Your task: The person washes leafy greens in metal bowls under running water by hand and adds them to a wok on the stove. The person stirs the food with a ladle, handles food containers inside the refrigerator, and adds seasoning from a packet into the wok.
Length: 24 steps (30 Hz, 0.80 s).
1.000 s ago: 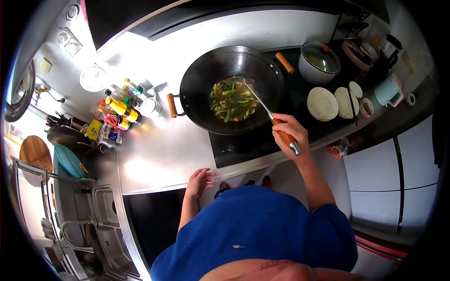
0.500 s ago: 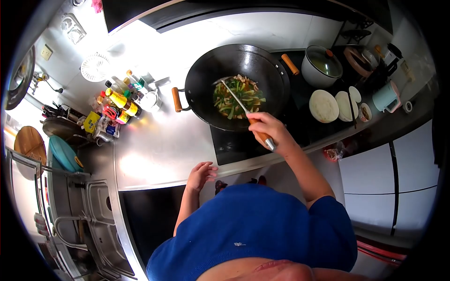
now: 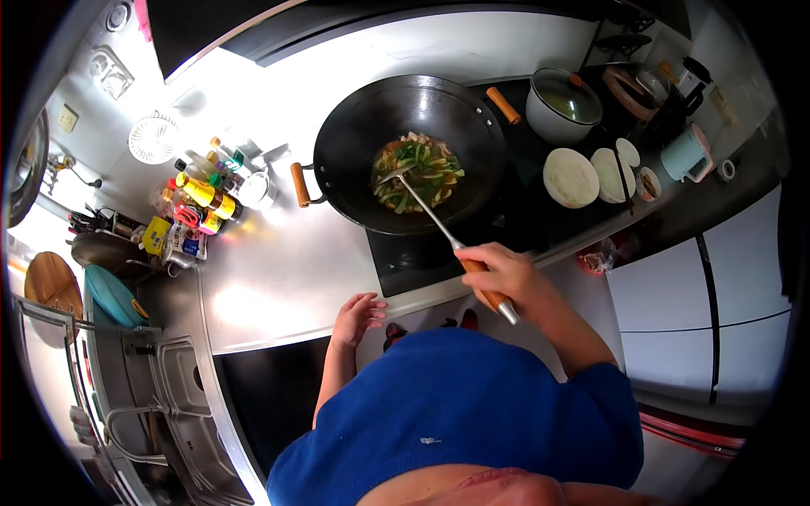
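Observation:
A large black wok [image 3: 346,110] with wooden side handles sits on the black cooktop [image 3: 413,268]. Green vegetable strips with pale pieces, a stir-fry [image 3: 434,173], lie in its bottom in some liquid. My right hand [image 3: 509,277] is wrapped round the wooden handle of a metal spatula [image 3: 434,218], whose blade rests among the vegetables at their left side. By the counter's front edge, my left hand [image 3: 359,319] hovers with loosely curled, parted fingers and holds nothing.
Right of the wok stand a lidded pot [image 3: 553,126], a white bowl [image 3: 570,178], a dish with chopsticks [image 3: 626,181] and a light-blue kettle [image 3: 687,153]. Sauce bottles [image 3: 207,198] crowd the steel counter [image 3: 283,278] at left, near a double sink [image 3: 181,379].
My right hand has drawn the spatula back toward my body, and its blade has shifted down in the wok. My left hand stays by the counter edge. The view has shifted slightly.

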Each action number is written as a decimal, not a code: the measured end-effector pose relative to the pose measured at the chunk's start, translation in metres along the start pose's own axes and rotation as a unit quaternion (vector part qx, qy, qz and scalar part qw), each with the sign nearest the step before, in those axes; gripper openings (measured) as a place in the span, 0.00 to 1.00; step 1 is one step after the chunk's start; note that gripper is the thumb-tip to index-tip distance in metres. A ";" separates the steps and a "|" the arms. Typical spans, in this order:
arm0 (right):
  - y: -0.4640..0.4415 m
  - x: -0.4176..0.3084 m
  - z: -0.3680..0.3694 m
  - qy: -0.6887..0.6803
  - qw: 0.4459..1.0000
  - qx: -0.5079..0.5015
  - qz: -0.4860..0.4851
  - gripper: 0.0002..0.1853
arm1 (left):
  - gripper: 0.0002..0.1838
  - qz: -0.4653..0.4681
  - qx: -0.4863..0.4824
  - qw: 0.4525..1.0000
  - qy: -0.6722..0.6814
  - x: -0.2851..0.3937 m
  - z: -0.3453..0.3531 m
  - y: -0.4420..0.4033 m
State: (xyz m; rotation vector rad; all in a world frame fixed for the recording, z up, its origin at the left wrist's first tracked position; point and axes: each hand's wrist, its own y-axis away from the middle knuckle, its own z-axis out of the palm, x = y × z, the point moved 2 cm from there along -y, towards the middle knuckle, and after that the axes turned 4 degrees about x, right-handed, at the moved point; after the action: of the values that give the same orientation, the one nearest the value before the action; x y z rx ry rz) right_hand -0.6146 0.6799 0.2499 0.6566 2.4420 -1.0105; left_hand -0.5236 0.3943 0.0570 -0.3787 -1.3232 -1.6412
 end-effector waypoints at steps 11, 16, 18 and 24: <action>0.009 -0.004 -0.040 -0.047 0.997 0.057 0.022 0.09 | 0.15 -0.003 0.006 1.000 -0.001 -0.008 0.007 0.004; -0.002 0.005 -0.054 -0.001 0.991 0.127 0.047 0.11 | 0.15 -0.011 0.014 1.000 0.005 -0.011 0.012 0.006; -0.002 0.019 -0.046 -0.028 0.987 0.149 0.055 0.10 | 0.15 -0.008 0.011 1.000 -0.004 -0.011 0.018 0.004; -0.004 0.014 -0.068 -0.013 0.981 0.184 0.059 0.08 | 0.15 -0.007 0.015 1.000 0.011 -0.016 0.020 0.007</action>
State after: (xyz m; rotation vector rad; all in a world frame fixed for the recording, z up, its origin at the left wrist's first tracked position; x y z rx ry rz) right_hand -0.6414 0.7309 0.2881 0.8886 2.1802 -1.4260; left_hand -0.5164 0.4200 0.0573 -0.3317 -1.3360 -1.6309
